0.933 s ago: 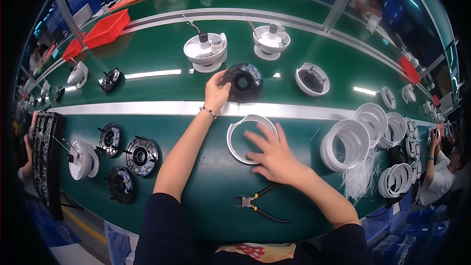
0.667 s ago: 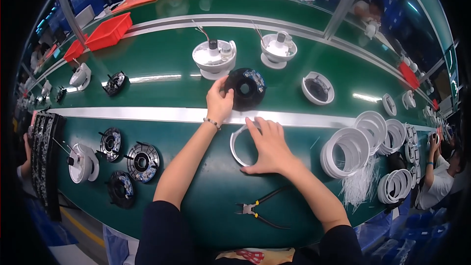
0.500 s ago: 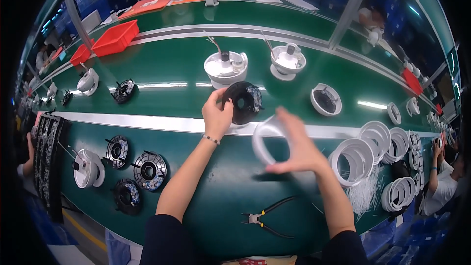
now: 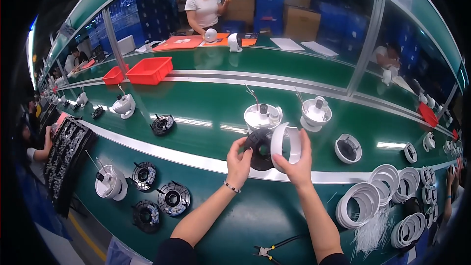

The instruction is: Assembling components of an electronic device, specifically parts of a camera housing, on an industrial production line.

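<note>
Workbench (image 4: 274, 211), green-topped, lies below the fingers, its pale metal strip (image 4: 333, 177) crossing just beneath them. Stacked rings (image 4: 360, 206) sit right of the right fingers and lower down; a bowl-shaped housing (image 4: 260, 117) stands just beyond the left fingers. The right hand (image 4: 300, 159) spreads thumb and fingers wide, gripping a white ring (image 4: 280, 147) between them. The left hand (image 4: 239, 164), thumb and fingers less parted, pinches the left edge of a black disc (image 4: 256, 162). Half a second ago the ring was lower and apart from the disc; now it is level with it and overlaps its right edge in view, though I cannot tell whether they touch. The ring stands on edge, long axis near upright, its opening a narrow oval beside the right fingers; the disc's holed face points toward the camera. Side cutters (image 4: 265, 252) lie below both hands' fingers, tips leftward.
</note>
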`<state>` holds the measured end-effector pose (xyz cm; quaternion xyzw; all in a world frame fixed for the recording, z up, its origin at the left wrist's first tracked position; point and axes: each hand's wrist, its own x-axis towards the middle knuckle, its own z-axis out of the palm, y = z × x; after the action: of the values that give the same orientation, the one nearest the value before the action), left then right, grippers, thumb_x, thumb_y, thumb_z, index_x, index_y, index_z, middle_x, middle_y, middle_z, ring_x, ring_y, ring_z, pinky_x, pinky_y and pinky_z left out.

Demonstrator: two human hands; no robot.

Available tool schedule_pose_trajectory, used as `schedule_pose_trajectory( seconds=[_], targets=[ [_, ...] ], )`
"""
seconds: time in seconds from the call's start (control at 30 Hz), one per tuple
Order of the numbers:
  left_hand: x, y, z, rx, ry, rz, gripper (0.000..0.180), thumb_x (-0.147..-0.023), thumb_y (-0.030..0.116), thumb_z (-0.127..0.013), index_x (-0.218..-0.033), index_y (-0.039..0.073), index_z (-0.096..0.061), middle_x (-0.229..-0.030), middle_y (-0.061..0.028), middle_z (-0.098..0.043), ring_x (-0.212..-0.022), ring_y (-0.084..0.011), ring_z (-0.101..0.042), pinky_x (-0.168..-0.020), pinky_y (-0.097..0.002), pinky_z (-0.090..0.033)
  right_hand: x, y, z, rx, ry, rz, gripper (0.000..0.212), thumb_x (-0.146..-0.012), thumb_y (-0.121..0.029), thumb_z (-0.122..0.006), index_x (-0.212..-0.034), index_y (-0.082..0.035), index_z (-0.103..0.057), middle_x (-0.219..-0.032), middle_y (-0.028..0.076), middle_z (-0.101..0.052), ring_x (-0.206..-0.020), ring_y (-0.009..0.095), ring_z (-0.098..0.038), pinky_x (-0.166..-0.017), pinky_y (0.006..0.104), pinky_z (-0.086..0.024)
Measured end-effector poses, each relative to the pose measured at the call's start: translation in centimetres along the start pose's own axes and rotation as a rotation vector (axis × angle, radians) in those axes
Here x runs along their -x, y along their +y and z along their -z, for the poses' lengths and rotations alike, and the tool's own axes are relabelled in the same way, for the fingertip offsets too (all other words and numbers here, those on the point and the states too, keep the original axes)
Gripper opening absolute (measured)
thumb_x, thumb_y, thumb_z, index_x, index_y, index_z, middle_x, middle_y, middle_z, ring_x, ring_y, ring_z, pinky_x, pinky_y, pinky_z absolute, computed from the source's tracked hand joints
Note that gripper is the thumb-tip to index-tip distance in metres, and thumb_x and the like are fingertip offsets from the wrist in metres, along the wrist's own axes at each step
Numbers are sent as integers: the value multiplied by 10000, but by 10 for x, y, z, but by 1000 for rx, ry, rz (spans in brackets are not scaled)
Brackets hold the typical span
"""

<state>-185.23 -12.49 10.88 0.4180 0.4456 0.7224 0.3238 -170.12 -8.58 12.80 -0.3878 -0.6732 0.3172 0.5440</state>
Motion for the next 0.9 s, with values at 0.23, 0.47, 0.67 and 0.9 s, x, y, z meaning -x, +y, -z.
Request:
schedule_pose_trajectory(
  seconds=[0.23,0.47,0.67,0.9],
  targets=[
    [5,4,2,290,-427,263,532,-848,140,-451,-1333,26,-265,-1264,-110,-420,-1160,-196,-419,-969,-328,-333,10,-13,-14,-285,-63,-50,1137,-554,-301,-803,-1337,44,-54,-1271,244,-266,-1151,324,-358,-965,387,-316],
    [3,18,13,807,-487,578,669,-871,546,-286,-1276,17,-341,-1246,-157,-436,-1140,-278,-441,-976,-420,-351,17,-36,-15,123,-137,300,1123,-480,-339,-816,-1312,53,-173,-1255,236,-319,-1157,370,-310,-964,428,-293],
    [-1,29,16,788,-307,558,423,-842,329,-392,-1107,18,-498,-1034,-131,-575,-949,-233,-563,-859,-391,-458,12,-47,-15,132,-150,371,1141,-456,-348,-808,-1308,77,-178,-1235,231,-351,-1131,375,-332,-956,440,-294],
    [-1,38,18,881,-455,504,509,-886,424,-291,-1162,39,-480,-1107,-128,-546,-1006,-231,-539,-880,-362,-445,15,-62,-24,270,-184,441,1104,-485,-339,-800,-1326,32,-188,-1242,198,-349,-1148,337,-330,-966,405,-285]
  ],
)
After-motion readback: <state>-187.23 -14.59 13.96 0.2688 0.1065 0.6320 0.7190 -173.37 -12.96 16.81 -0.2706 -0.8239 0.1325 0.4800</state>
